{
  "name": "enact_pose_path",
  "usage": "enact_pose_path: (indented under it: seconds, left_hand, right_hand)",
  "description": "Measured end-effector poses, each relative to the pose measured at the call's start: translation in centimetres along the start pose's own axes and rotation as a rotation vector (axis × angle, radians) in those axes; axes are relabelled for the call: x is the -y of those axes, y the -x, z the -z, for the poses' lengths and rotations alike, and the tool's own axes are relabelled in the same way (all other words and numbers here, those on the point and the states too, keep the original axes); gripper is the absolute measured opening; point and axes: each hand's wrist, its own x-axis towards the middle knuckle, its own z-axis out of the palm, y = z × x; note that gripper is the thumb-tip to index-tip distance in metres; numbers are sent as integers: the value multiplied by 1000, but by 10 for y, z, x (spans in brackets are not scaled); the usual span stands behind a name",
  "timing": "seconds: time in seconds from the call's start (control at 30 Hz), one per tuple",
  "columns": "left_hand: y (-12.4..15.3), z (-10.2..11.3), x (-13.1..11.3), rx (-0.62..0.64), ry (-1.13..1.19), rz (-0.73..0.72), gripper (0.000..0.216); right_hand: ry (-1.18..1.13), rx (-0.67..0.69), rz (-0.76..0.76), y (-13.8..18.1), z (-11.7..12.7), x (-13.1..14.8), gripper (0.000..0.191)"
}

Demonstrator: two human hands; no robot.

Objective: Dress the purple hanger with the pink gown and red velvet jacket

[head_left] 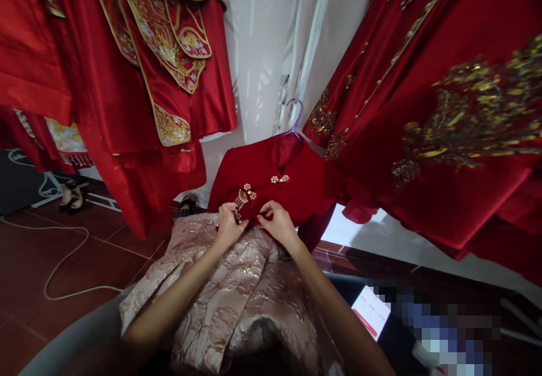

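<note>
A dark red jacket (pixel 249 158) on a purple hanger (pixel 295 119) lies in front of me, its lower part over a pale pink brocade skirt (pixel 220 285) across my lap. Pearl-like flower ornaments (pixel 280 179) sit below its neckline. Another jewelled ornament with beaded strands (pixel 241 196) is on its front. My left hand (pixel 230 226) is closed on the jacket cloth at the lower end of these strands, thumb toward the right. My right hand (pixel 277 222) is beside it over the jacket, fingertips pinched together. What they hold is too small to make out.
Red embroidered garments (pixel 169 71) hang at left, and more with gold beading (pixel 457 116) at right. A lit phone (pixel 371 312) lies at lower right. A white cable (pixel 63 274) crosses the tiled floor, with shoes (pixel 71 198) beyond. A white wall (pixel 254 54) stands behind.
</note>
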Motion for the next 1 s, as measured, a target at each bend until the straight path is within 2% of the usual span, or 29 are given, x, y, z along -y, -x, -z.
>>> enact_pose_path:
  seconds: [0.13,0.23,0.3,0.4,0.53,0.67,0.8,0.9,1.0]
  left_hand:
    - [24,-8,10,127,82,156,31]
    - [26,-10,13,159,116,116,12]
    - [24,-8,14,125,116,96,9]
    - [23,-5,14,87,128,114,16]
    - [25,-3,14,139,115,113,15]
    - [26,-1,10,126,114,88,13]
    - [24,3,5,105,104,98,11]
    - [21,5,3,97,138,128,10]
    - [19,6,1,95,288,207,13]
  right_hand:
    - [169,23,-78,20,-2,-9,21]
    - [263,44,-104,26,-7,-14,32]
    - [273,64,-113,25,-11,-19,28]
    - [232,91,-104,22,-14,-26,13]
    - [184,88,-75,19,-11,-29,11]
    - [52,89,-106,19,-2,-13,12]
    - [-256,178,-127,21,6,17,16]
    - [-430,218,-139,21,1,29,20]
    - [-479,221,-168,17,-12,29,17]
